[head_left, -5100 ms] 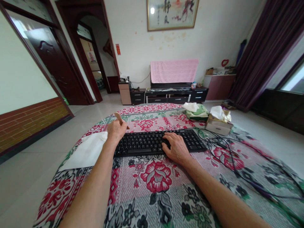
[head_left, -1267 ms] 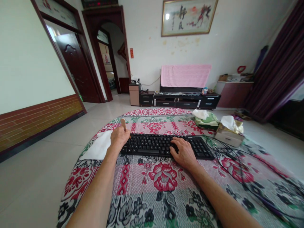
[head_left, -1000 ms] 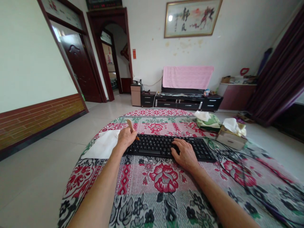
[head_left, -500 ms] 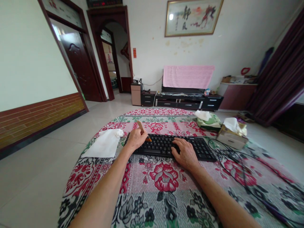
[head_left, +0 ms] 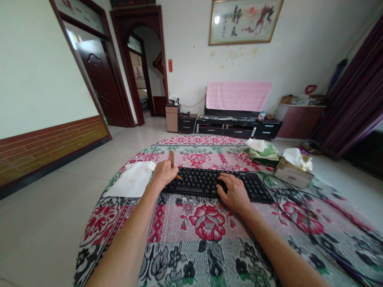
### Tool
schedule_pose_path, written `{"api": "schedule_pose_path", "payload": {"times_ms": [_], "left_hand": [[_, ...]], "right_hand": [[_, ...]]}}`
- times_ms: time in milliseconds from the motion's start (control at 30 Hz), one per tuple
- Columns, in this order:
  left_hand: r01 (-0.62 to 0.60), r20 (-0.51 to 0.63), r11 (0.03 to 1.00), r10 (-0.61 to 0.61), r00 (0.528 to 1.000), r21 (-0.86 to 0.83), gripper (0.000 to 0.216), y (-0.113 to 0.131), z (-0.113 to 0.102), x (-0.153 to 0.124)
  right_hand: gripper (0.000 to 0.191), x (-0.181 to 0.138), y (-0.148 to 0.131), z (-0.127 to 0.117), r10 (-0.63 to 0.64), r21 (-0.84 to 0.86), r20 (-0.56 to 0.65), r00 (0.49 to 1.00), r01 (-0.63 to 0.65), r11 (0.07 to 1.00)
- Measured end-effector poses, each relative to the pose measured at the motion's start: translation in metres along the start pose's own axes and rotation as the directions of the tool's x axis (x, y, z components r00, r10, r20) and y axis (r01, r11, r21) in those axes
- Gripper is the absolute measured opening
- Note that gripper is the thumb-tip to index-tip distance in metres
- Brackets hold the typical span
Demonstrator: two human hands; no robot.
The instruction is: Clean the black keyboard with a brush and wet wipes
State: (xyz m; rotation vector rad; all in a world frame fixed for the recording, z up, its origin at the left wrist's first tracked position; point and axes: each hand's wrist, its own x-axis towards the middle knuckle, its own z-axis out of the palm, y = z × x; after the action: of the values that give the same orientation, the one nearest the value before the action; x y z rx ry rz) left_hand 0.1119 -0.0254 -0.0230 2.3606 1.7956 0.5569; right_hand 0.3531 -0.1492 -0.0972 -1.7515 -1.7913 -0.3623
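A black keyboard (head_left: 206,182) lies across a table covered by a floral cloth (head_left: 206,239). My left hand (head_left: 163,175) is closed round a small wooden-handled brush (head_left: 172,158) at the keyboard's left end, handle pointing up, orange tip over the keys. Resting on the middle of the keyboard, my right hand (head_left: 235,195) has its fingers curled down onto the keys and holds it steady.
A white cloth (head_left: 131,180) lies left of the keyboard. A green tissue pack (head_left: 263,152) and a tissue box (head_left: 293,171) sit at the back right. Black cables (head_left: 299,199) trail across the right side. A TV stand (head_left: 236,125) stands beyond.
My left hand with the brush has shifted back left along the keyboard, and the handle now stands more upright. My right hand has stayed in place.
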Motion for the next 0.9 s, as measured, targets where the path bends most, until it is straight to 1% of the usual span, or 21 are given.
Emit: {"api": "schedule_pose_path", "payload": {"times_ms": [133,233,300,433,467,533,600,667,733,767,833,867,900], "left_hand": [[0.076,-0.034,0.995,-0.074,0.997,0.069,0.029,-0.016,-0.011,0.001],[0.138,-0.058,0.988,-0.134,0.989,0.072,0.031,-0.021,-0.018,0.004],[0.118,-0.044,0.993,-0.116,0.992,0.026,0.032,-0.018,-0.017,0.006],[0.029,0.028,0.999,-0.028,0.999,-0.034,0.032,-0.009,-0.008,0.005],[0.029,0.036,0.999,-0.028,0.999,-0.028,0.031,-0.009,-0.007,0.005],[0.065,0.031,0.998,-0.066,0.997,0.014,0.03,-0.012,-0.008,0.004],[0.112,-0.003,0.991,-0.112,0.994,0.07,0.029,-0.017,-0.012,0.004],[0.129,-0.05,0.987,-0.124,0.991,0.099,0.029,-0.016,-0.015,0.003],[0.094,-0.062,0.993,-0.09,0.994,0.066,0.028,-0.009,-0.014,0.001],[0.061,-0.046,0.998,-0.06,0.997,0.031,0.027,-0.003,-0.012,-0.001],[-0.011,-0.006,0.997,0.011,1.0,-0.074,0.029,0.01,-0.005,-0.004],[-0.07,0.018,0.99,0.072,0.997,-0.124,0.031,0.015,-0.001,-0.006],[-0.09,0.027,0.987,0.095,0.995,-0.135,0.032,0.02,0.003,-0.008]], "right_hand": [[0.024,0.0,-0.001,-0.001,0.003,0.005,0.0,1.0,-0.003,1.0],[0.024,0.001,-0.001,-0.001,0.005,0.003,-0.003,1.0,-0.005,1.0],[0.024,0.001,-0.001,-0.001,0.004,0.003,-0.003,1.0,-0.004,1.0],[0.025,0.0,-0.001,0.0,0.007,0.008,0.0,1.0,-0.007,1.0],[0.025,0.0,-0.001,0.0,0.009,0.009,0.001,1.0,-0.009,1.0],[0.025,0.0,-0.001,-0.001,0.014,0.005,0.002,1.0,-0.014,1.0],[0.024,0.0,-0.003,-0.003,0.019,-0.003,-0.01,1.0,-0.019,1.0],[0.023,0.001,-0.006,-0.005,0.014,-0.003,-0.034,0.999,-0.014,1.0],[0.022,0.002,-0.01,-0.007,-0.013,0.025,-0.054,0.998,0.014,1.0],[0.023,0.002,-0.012,-0.007,-0.037,0.048,-0.051,0.998,0.039,0.998],[0.025,0.002,-0.017,-0.007,-0.099,0.098,-0.017,0.995,0.101,0.99],[0.026,0.001,-0.019,-0.006,-0.131,0.119,0.012,0.991,0.129,0.984],[0.028,0.0,-0.02,-0.005,-0.159,0.135,0.042,0.986,0.152,0.979]]}}
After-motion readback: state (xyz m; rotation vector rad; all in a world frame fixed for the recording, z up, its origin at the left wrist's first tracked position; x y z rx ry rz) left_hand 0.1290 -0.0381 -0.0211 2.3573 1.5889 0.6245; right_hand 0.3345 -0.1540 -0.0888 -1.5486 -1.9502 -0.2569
